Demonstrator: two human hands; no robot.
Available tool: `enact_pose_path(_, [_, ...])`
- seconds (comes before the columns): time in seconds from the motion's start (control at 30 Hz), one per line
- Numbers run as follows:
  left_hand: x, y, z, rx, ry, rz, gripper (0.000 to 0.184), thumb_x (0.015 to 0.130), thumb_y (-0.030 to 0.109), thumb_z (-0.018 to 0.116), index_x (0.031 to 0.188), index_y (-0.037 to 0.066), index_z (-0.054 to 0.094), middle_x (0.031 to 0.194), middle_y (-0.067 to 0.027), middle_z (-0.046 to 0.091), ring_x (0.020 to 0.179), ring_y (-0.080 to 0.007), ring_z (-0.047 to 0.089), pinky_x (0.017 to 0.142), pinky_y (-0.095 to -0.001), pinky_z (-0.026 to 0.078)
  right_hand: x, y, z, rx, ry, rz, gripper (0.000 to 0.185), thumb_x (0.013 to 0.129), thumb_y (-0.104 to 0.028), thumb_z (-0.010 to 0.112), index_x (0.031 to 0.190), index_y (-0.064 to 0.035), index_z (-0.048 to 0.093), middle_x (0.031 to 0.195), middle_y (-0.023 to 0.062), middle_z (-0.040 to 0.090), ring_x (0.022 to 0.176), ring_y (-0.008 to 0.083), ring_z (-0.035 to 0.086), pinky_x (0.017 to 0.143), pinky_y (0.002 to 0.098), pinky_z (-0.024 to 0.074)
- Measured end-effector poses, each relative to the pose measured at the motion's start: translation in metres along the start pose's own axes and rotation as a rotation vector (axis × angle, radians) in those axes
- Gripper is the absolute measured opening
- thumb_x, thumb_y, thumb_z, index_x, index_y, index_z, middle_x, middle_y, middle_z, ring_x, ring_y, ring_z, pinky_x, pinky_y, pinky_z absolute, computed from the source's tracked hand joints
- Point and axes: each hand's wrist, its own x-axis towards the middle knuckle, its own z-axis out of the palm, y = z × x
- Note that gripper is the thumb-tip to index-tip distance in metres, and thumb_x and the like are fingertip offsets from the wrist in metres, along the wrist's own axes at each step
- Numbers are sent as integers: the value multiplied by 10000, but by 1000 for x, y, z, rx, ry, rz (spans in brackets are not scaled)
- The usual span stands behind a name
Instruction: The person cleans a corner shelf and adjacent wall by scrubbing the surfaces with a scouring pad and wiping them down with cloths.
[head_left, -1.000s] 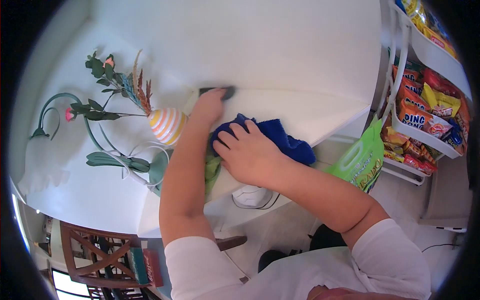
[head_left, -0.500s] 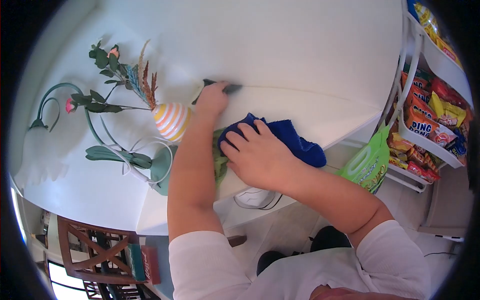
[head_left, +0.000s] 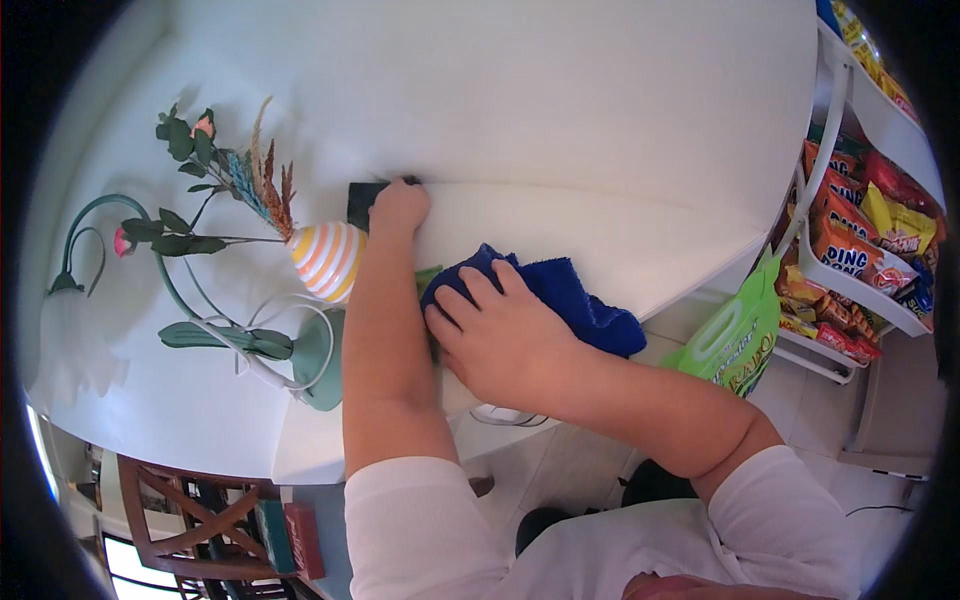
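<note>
At the back of the white shelf (head_left: 560, 215), where it meets the wall, my left hand (head_left: 402, 206) is closed on a dark scouring pad (head_left: 364, 203), pressing it down. Part of the pad sticks out left of my fingers. My right hand (head_left: 505, 330) lies over a bunched blue cloth (head_left: 590, 312), its fingers curled onto the fabric. Something green (head_left: 428, 276) shows between my left forearm and the blue cloth, mostly hidden. Left of my left forearm, a striped vase (head_left: 330, 262) lies tilted with artificial flowers (head_left: 195, 150) in it.
A green lamp (head_left: 318, 365) with a white cable stands at the left. A green plastic bag (head_left: 735, 335) hangs or stands beyond the shelf's right edge. The white rack (head_left: 880, 285) at the right holds snack packets. A wooden chair (head_left: 185, 520) is at the lower left.
My left hand has moved left and slightly down along the back edge with the dark pad. My right hand and the blue cloth have shifted slightly left and down in view.
</note>
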Motion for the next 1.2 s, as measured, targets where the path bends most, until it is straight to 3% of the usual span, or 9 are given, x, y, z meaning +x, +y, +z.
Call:
enact_pose_path(0.17, [26,-15,15,-43,-21,-74,585,843,263,392,1381,62,277,1274,-236,506,1202,-371,474,1018,-522,282,0,0,2,-23,21,7,429,890,-279,481,1204,13,506,1182,158,511,1166,341,437,991,497,312])
enact_pose_path(0.33, [100,-66,68,17,-3,-47,586,848,251,385,1388,63,256,1275,-231,507,1210,-362,470,1024,-516,278,1,0,1,-32,-3,19,442,884,-289,491,1204,16,500,1182,157,510,1167,338,433,988,492,313])
enact_pose_path(0.4, [88,-62,59,-34,6,-58,561,847,226,385,1371,56,274,1260,-236,516,1192,-370,484,1014,-501,304,1,0,-1,-13,-18,24,432,876,-288,503,1188,10,509,1171,150,514,1157,331,437,978,486,320])
enact_pose_path(0.47, [10,-8,1,-187,45,-128,520,843,191,387,1336,41,319,1229,-248,534,1161,-384,506,993,-484,348,2,0,-1,-4,-12,25,422,867,-286,516,1174,3,518,1162,142,517,1148,324,441,969,480,327])
enact_pose_path(0.67, [-46,32,-30,-96,78,188,355,840,150,394,1140,-1,507,1073,-296,585,1028,-415,570,894,-465,443,4,0,-1,25,-55,30,388,836,-269,547,1128,-13,544,1160,122,524,1142,301,440,960,471,335])
enact_pose_path(0.77, [-90,70,-47,-60,44,295,338,843,148,398,1109,-14,529,1026,-294,601,995,-405,586,875,-469,453,3,3,14,-19,142,-29,314,814,-257,524,1019,-32,604,1024,120,569,998,286,494,871,468,351])
enact_pose_path(0.97, [-158,127,-78,-65,-187,516,317,836,110,396,1086,-44,518,1028,-295,598,993,-400,586,850,-463,465,1,4,11,-43,104,-47,351,823,-232,485,1087,-34,605,1142,145,585,1112,295,482,931,463,336])
enact_pose_path(1.07, [-163,128,-69,-127,-154,547,314,837,102,390,1086,-41,518,1041,-296,593,1010,-399,579,858,-460,465,2,5,18,-3,217,-66,339,813,-230,497,1067,-34,608,1093,146,597,1080,296,499,920,447,348])
enact_pose_path(1.2, [-135,96,-56,-175,-95,289,334,831,94,407,1126,-36,494,1083,-296,578,1044,-404,562,900,-462,446,0,1,5,-62,70,-21,359,814,-253,527,1085,-27,590,1114,130,574,1080,286,487,927,441,351])
